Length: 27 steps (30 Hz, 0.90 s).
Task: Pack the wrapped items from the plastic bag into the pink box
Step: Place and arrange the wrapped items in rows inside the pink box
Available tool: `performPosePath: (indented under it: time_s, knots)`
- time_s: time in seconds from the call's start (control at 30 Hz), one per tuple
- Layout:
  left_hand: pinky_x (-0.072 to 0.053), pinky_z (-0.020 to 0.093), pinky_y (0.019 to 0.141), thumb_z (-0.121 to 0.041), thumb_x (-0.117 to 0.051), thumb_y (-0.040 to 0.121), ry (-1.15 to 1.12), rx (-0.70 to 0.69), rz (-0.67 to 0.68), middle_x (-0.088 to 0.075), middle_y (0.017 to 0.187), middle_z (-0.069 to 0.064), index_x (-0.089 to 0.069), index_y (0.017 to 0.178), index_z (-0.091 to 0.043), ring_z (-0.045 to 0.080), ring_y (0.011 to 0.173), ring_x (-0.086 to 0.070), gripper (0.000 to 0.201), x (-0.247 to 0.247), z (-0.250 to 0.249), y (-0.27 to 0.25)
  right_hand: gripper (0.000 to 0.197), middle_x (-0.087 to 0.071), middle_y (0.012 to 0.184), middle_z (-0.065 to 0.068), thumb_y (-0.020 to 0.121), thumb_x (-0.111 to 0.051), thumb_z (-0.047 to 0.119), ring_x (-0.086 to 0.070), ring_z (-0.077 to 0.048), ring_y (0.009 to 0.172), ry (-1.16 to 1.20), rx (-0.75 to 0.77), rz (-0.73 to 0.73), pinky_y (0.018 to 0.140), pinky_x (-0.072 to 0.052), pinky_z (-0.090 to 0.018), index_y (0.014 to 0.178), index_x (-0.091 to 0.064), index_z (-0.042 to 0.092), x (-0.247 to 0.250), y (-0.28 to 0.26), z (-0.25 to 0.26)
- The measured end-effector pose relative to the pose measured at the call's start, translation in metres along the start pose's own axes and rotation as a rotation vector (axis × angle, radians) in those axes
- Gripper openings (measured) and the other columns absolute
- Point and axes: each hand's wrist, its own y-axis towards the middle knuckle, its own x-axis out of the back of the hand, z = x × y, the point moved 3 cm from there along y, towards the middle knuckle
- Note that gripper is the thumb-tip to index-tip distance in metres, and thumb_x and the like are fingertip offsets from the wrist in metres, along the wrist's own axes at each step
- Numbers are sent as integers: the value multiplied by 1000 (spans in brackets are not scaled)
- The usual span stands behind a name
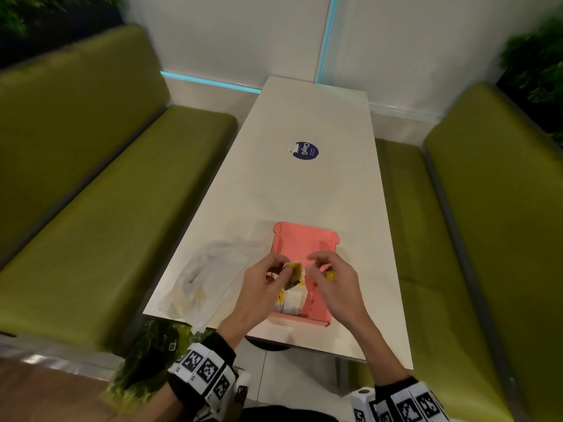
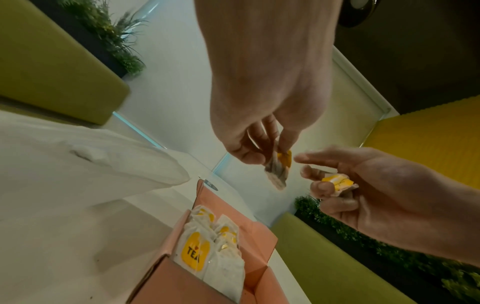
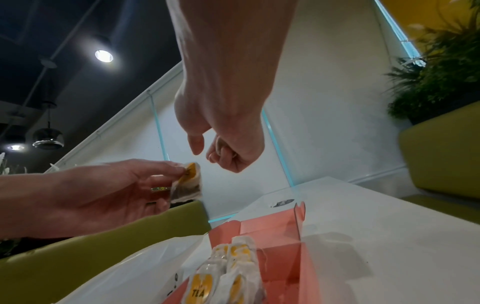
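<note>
Plastic bag [image 1: 202, 278] lies slack on the bench [image 1: 304, 184], left of the pink box [image 1: 304, 242]; contents too blurred to count. Left hand [image 1: 262, 287]: grip pinches one wrapped tea sachet [image 2: 279, 168] above the box. Packed sachets [image 2: 207, 246] fill the box's left row; right part looks bare. Right hand [image 1: 332, 281]: fingers curled round a second sachet [image 2: 337, 182]. Judgement: roughly midway, two in hand to place.
</note>
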Motion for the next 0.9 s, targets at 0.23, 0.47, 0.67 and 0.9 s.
performPosePath:
  time_s: [0.23,0.47,0.67,0.9]
  knots:
    - [-47,22,66,-17,-63,97,50,-25,155,-71,82,-10,-67,93,-20,8,78,-66,6,-6,7,2,7,-66,81,14,89,-69,14,-59,-6,82,-128,67,154,68,-46,-17,84,-67,19,-1,6,7]
    - [-52,20,69,-5,-62,95,48,-27,216,-73,86,-3,-68,96,-10,10,82,-72,7,-12,18,-3,7,-65,83,16,91,-67,16,-57,-6,79,-154,54,205,68,-45,-16,88,-66,22,4,3,-1]
    - [-47,16,73,-31,-67,93,276,-10,258,-65,97,-14,-62,104,-23,4,93,-59,14,-25,36,-3,9,-61,92,15,92,-64,23,-59,-5,85,-443,61,312,76,-51,-29,86,-64,30,13,8,-15]
    - [-43,35,98,-45,-42,93,892,-266,414,-62,122,-2,-64,117,-20,24,113,-52,42,-43,57,0,8,-54,103,12,95,-54,24,-56,-14,97,-772,-35,362,79,-52,-38,95,-62,27,19,15,-45]
